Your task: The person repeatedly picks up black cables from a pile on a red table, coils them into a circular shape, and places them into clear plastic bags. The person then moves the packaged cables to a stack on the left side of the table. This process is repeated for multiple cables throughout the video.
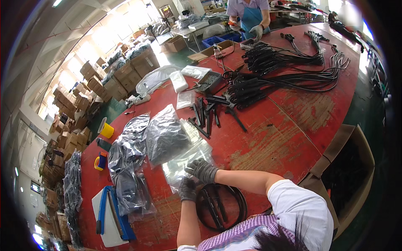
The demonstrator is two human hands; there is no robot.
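Both my hands wear dark grey knit gloves. My left hand (187,189) is closed on the left rim of a coiled black cord with two black handles (220,203), which lies on the red table (272,138) close to my body. My right hand (202,169) reaches across from the right and grips the near edge of a clear plastic bag (181,162) lying flat just beyond the coil. The bag's mouth and the coil's rim meet between my two hands.
Filled bags of black parts (165,134) lie to the left, near a blue-and-white tool (109,213) and a yellow tape roll (106,130). Loose black handles (207,112) and cord bundles (289,69) lie farther off. A cardboard box (349,167) stands on the right. Another person (250,16) works at the far end.
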